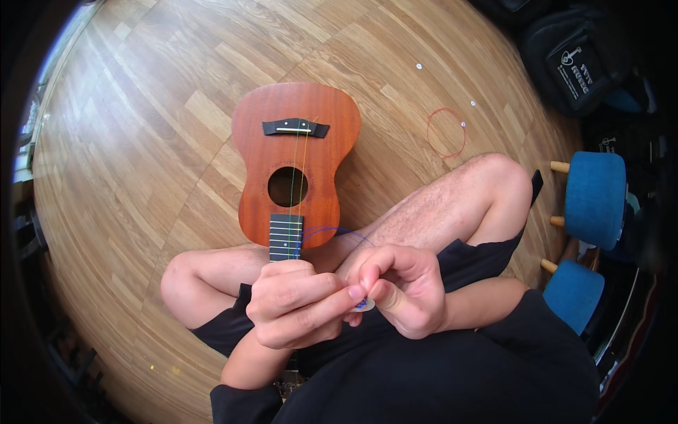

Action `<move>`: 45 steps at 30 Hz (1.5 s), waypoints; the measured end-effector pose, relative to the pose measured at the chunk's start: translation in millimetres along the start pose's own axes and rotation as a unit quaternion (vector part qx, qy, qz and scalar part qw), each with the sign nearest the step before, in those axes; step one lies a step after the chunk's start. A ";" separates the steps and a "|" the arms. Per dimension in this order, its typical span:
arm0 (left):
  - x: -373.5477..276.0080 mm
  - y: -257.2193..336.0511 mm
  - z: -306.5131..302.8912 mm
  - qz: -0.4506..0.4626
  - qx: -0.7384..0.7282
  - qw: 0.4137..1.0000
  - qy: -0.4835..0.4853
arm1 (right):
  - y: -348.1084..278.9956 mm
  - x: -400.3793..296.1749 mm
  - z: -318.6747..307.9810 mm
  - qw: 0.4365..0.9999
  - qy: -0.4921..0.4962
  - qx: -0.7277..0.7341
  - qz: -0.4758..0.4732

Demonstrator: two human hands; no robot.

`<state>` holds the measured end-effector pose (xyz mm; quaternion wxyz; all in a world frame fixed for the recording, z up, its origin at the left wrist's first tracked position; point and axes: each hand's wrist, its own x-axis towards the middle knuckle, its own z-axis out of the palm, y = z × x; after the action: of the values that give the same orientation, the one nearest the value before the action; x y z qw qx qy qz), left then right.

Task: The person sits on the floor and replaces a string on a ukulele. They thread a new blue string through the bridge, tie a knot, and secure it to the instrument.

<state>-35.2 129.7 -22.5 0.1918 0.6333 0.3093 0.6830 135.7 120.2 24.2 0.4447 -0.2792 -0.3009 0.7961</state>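
Note:
A small whitish disc (369,306) with looped blue string on it is held between the thumb and fingers of my left hand (302,307). Right beside it, my right hand (410,291) pinches the blue string (331,228) with thumb and forefinger; the exact grip is hidden by the fingertips. Loops of this string arc over my leg towards the fretboard (286,233). Beneath my hands lies a brown wooden ukulele (291,151), its body pointing away from me. One green string (292,169) and one yellow string (304,169) run from its black bridge (273,127) over the sound hole.
On the wood floor (175,159) lie a coiled red string (428,127) and small white discs (419,66). My bent legs (450,201) flank the neck. To the right are blue stools (596,199) with wooden legs and a black bag (574,63) bearing print.

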 end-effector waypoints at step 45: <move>8.5 11.0 8.6 -0.063 0.086 0.994 -0.029 | 1.4 16.1 -10.5 0.968 0.021 -0.205 -0.141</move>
<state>-26.4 128.7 -8.9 0.1882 0.6466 0.4005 0.6213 135.1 136.1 13.3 0.4917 -0.3357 -0.4845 0.6409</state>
